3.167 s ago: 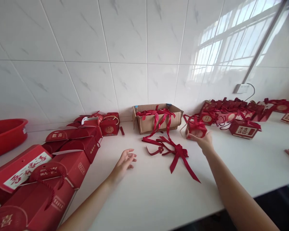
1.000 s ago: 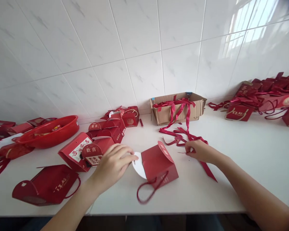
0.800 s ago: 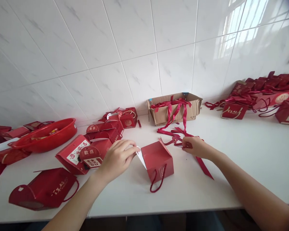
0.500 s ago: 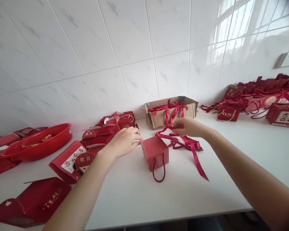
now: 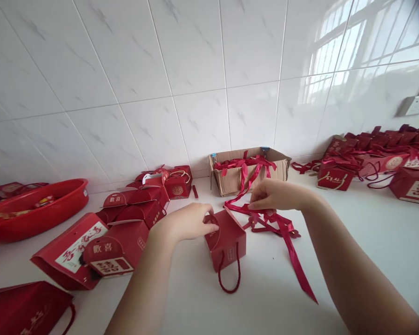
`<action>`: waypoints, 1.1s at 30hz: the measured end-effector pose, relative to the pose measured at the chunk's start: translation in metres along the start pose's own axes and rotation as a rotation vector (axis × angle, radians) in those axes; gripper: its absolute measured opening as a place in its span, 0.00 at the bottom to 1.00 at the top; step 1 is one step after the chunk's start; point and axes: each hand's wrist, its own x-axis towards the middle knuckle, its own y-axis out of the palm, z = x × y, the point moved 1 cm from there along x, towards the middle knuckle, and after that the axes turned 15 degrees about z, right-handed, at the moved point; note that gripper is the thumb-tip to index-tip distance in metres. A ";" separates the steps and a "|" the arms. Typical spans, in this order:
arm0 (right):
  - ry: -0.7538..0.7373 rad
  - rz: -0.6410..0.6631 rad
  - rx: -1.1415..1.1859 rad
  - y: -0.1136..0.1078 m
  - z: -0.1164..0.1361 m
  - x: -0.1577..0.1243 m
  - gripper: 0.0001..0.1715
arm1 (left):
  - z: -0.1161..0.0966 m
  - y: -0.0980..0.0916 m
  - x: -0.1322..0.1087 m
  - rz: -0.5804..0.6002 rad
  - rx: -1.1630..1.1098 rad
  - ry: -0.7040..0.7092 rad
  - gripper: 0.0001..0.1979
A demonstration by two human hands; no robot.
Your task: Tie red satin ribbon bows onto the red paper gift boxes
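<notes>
A small red gift box [image 5: 230, 237] stands on the white table, a dark red cord handle [image 5: 229, 289] hanging down its near side. My left hand [image 5: 192, 223] has its fingers and thumb closed on the rounded flap at the box's left edge. Just behind and to the right of the box, my right hand [image 5: 272, 194] pinches a piece of red ribbon [image 5: 247, 208]. More ribbon and dark red strips with small flower-shaped ends [image 5: 295, 234] lie below that hand. One ribbon tail runs toward the table's front.
A cardboard box [image 5: 230, 181] with red ribbons stands against the tiled wall. On the left are several red gift boxes [image 5: 120, 246] and a red plastic basin [image 5: 61, 214]. More boxes with ribbons [image 5: 337, 174] crowd the back right, below a wall socket [image 5: 417, 105].
My left hand has moved from the box's far left edge onto its flap, which now stands up more. My right hand still pinches ribbon, slightly nearer. The view has shifted a little.
</notes>
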 end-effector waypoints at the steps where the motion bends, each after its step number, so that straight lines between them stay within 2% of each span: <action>1: 0.004 0.016 0.015 0.000 -0.002 0.003 0.18 | -0.002 0.003 0.003 0.004 0.014 0.003 0.14; 7: -0.073 0.081 0.094 0.005 -0.003 0.011 0.19 | -0.009 0.008 0.010 -0.029 0.115 0.082 0.06; 15: -0.120 0.196 0.224 0.008 0.004 0.013 0.19 | -0.003 0.004 0.002 0.071 0.037 0.099 0.15; 21: -0.081 0.200 0.236 0.011 0.005 0.019 0.23 | -0.010 0.004 0.003 0.003 0.052 0.109 0.24; 26: -0.071 0.183 0.241 0.015 0.005 0.024 0.22 | -0.020 0.007 0.008 0.013 0.064 0.144 0.18; 33: -0.026 0.182 0.210 0.016 0.000 0.027 0.21 | -0.020 0.005 0.012 -0.013 0.049 0.226 0.16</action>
